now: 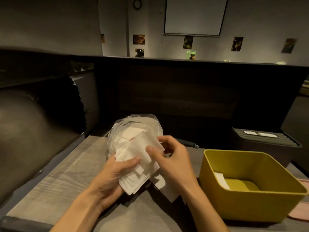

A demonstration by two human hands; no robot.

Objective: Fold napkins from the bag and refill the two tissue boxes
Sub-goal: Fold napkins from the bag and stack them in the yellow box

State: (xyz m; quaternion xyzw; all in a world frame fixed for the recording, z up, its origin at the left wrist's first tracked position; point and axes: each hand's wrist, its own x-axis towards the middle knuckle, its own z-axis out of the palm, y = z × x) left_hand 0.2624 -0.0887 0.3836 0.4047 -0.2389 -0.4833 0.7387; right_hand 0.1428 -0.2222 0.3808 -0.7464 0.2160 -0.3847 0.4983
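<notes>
The left hand (115, 178) grips the napkin stack (133, 164) as a steady base; the right hand (168, 158) pinches its top sheet, likely separating it, beside the yellow box (247, 210).

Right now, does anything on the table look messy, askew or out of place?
The napkins held in the left hand are fanned out unevenly, not a squared stack, and a few loose ones lie on the table under the right hand. The yellow box is nearly empty, with one napkin leaning inside.
</notes>
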